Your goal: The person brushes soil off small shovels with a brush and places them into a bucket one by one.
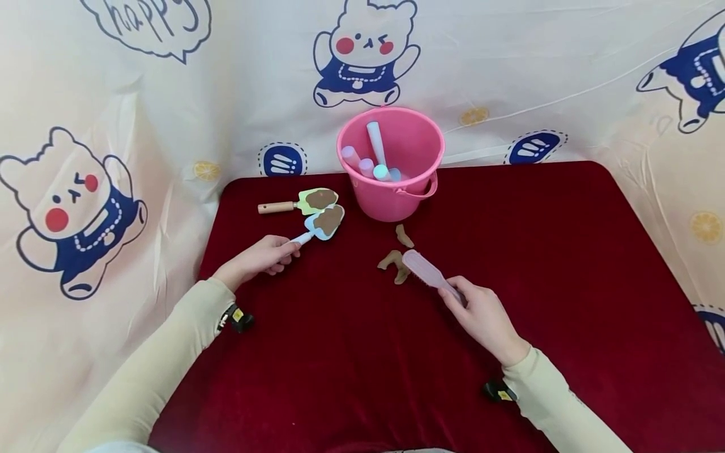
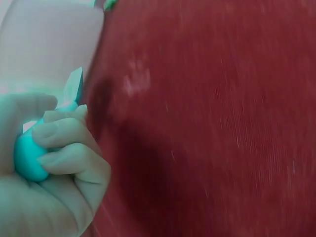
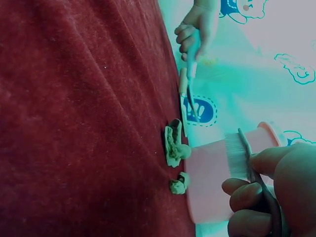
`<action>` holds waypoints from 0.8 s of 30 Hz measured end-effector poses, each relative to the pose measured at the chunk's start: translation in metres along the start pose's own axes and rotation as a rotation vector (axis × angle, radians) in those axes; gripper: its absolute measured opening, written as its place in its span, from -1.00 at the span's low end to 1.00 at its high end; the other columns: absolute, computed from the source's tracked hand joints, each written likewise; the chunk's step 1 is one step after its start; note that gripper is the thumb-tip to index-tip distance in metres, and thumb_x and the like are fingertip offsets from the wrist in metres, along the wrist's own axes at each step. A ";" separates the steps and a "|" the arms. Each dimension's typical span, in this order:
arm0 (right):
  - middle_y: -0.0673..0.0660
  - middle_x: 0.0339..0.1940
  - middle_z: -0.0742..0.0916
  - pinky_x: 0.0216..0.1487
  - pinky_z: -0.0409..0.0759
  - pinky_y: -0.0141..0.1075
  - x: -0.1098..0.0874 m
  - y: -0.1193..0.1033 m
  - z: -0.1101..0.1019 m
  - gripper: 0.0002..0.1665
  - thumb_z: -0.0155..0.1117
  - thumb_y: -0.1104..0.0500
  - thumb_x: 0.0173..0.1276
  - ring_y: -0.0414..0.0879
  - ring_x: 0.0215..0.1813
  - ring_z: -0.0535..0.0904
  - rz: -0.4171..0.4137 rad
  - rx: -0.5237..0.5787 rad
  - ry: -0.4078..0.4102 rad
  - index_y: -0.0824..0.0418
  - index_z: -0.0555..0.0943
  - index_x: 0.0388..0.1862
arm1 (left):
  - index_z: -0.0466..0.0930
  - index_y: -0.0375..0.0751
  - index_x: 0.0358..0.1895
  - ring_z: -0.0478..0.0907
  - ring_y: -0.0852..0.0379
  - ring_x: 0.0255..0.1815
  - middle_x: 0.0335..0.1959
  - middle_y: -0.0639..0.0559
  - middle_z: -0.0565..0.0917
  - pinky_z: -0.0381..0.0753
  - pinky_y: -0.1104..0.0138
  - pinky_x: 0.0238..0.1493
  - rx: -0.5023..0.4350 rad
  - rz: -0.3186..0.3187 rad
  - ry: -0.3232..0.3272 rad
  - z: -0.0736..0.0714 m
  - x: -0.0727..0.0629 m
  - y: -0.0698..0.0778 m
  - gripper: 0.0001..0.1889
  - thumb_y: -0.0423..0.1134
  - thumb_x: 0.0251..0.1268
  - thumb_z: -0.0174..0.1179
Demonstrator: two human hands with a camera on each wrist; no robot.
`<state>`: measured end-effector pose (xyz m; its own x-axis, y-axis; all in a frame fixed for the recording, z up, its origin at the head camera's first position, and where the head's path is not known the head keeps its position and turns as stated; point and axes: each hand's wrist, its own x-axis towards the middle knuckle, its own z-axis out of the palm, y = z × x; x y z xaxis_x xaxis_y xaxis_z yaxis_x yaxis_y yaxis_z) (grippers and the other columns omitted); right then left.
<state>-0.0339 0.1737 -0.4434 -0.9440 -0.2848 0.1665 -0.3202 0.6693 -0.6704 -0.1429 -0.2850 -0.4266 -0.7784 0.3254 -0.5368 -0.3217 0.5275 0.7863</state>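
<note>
My left hand (image 1: 262, 257) grips the handle of a light blue hand trowel (image 1: 313, 228), a brown patch covering its blade. A pale green trowel (image 1: 307, 209) with a wooden handle lies just behind it, its blade also brown in the middle. In my right hand (image 1: 481, 319) is a pale purple brush (image 1: 423, 268), held by its handle. Pale bristles (image 3: 237, 154) show along the brush in the right wrist view. The brush head overlaps one of several curled brown pieces (image 1: 389, 257) on the cloth; another piece (image 1: 404, 236) lies farther back.
At the back of the table, beyond the brown pieces, stands a pink bucket (image 1: 385, 204) with several pastel sticks (image 1: 376, 143) inside. Dark red cloth (image 1: 351, 371) covers the table. A pale printed curtain (image 1: 255, 82) rises behind and along both sides.
</note>
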 end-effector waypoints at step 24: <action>-0.13 -0.64 0.45 -0.59 0.33 -0.38 0.022 -0.026 0.015 -0.90 0.31 0.10 0.54 -0.31 -0.62 0.27 -0.073 -0.014 0.029 0.10 0.65 -0.13 | 0.62 -0.46 -0.02 0.31 0.20 -0.70 -0.55 -0.10 0.58 0.30 0.40 -0.63 0.156 0.132 -0.046 0.089 -0.037 0.065 -0.71 -0.25 0.56 0.04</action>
<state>-0.0448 0.1394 -0.4331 -0.9198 -0.3137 0.2356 -0.3894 0.6573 -0.6452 -0.0871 -0.1935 -0.3829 -0.7818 0.4332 -0.4485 -0.1283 0.5921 0.7956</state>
